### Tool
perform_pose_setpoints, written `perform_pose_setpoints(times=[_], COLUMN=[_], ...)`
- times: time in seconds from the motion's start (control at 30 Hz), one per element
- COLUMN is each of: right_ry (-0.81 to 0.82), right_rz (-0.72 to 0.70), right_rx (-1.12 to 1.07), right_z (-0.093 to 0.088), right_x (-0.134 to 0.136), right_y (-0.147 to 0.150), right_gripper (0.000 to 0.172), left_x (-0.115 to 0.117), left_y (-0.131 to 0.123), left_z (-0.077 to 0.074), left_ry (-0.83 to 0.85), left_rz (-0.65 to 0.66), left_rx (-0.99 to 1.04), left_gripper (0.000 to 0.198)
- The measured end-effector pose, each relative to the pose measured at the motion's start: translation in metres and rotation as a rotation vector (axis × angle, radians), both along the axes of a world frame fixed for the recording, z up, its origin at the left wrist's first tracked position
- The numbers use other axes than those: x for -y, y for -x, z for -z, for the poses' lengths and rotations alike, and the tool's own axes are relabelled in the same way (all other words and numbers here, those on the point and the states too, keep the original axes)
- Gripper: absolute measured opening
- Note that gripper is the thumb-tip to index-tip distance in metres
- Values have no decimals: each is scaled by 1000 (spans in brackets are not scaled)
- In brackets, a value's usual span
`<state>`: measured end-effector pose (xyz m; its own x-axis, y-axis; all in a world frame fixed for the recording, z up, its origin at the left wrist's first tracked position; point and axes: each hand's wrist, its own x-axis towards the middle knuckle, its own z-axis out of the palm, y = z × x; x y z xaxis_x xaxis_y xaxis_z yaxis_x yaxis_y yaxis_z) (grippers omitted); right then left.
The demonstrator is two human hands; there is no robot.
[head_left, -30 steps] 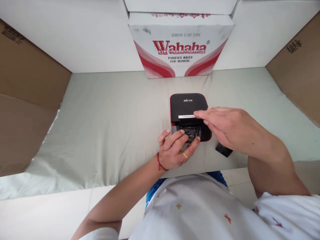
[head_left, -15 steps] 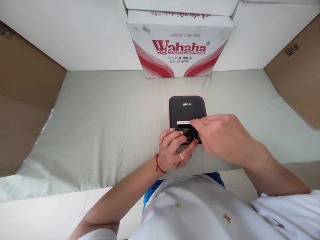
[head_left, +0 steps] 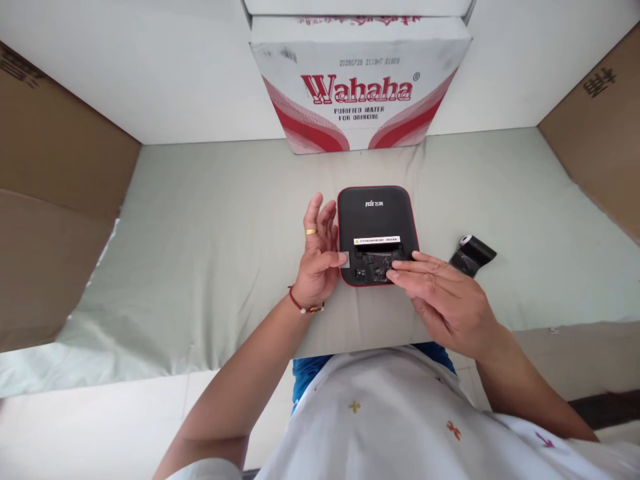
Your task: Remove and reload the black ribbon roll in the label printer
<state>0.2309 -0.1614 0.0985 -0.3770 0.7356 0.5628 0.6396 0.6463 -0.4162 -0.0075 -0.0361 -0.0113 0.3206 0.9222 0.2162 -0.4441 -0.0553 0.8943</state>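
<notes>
A black device with a red rim [head_left: 376, 217] lies flat on the pale green cloth [head_left: 210, 240]. Its near part has an open recess with black parts inside [head_left: 376, 264] and a white label strip above it. My left hand [head_left: 316, 257] rests against the device's left side, fingers stretched up and apart, thumb touching its edge. My right hand [head_left: 440, 297] lies at the device's near right corner, fingers extended flat with the tips on the recess. Neither hand holds anything.
A small black piece with a white end [head_left: 471, 254] lies on the cloth right of the device. A white and red Wahaha water carton [head_left: 360, 87] stands behind. Brown cardboard walls stand at the left [head_left: 55, 200] and right [head_left: 595, 133].
My left hand left the recess and opened against the device's left side. My right hand drew back toward me, uncovering the recess and the small black piece on the right.
</notes>
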Motion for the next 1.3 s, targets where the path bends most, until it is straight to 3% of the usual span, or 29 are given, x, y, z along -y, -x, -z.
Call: perform_pose_setpoints(times=[0.27,0.43,0.63,0.73,0.87,0.97,1.1,1.2,1.3], right_ry=[31,103,485,605,615,583,477,334,310], right_rz=[-16,18,326,320,292,322,361,367,524], right_rx=[-27,53,538,793,877,836,644,335,233], right_z=[-6,-26,-53,-58,-57,-57,-68,-77,-68], right_x=[-5,-31,-95,-119,-133,-125,-83,-46,-27], right_y=[1,5,33,51,63,65,49,13,-32], right_gripper=[47,27,29,29,31,29,29,25,29], left_x=[2,3,4,3,2,2,2,2,2], left_y=[0,-5,-9,-8,-8,-7,-7,-7,-7], left_z=[4,9,12,13,13,12,10,10,10], left_ry=[44,12,10,23,17,3,-16,-6,9], left_rz=[46,40,25,16,31,53,55,43,44], left_rx=[-19,-16,-13,3,-13,-10,-23,-18,-10], left_gripper=[123,111,110,110,108,105,103,102,101])
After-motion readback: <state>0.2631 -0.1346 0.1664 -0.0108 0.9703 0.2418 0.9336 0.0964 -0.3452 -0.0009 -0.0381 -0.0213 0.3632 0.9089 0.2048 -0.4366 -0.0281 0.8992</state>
